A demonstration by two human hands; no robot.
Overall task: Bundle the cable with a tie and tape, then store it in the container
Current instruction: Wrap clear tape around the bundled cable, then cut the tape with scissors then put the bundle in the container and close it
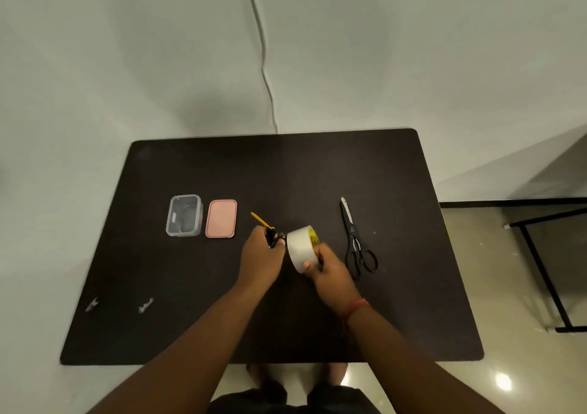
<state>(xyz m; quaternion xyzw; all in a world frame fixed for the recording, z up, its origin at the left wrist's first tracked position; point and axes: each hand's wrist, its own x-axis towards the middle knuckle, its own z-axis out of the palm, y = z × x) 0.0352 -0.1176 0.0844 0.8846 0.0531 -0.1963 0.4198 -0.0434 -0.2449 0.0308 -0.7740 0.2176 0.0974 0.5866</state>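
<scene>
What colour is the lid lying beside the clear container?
Pink. The lid lies flat just right of the container, shown in the head view.

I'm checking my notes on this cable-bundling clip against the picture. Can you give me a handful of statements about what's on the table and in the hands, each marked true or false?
1. The right hand holds the roll of tape. True.
2. The pink lid is on the clear container. False: the lid lies flat on the table just to the right of the open container.
3. The scissors are in a hand. False: they lie on the table, right of both hands, untouched.
4. The left hand grips the dark cable bundle, with a yellow tie sticking out of it. True.
5. The container sits to the left of both hands. True.
</scene>
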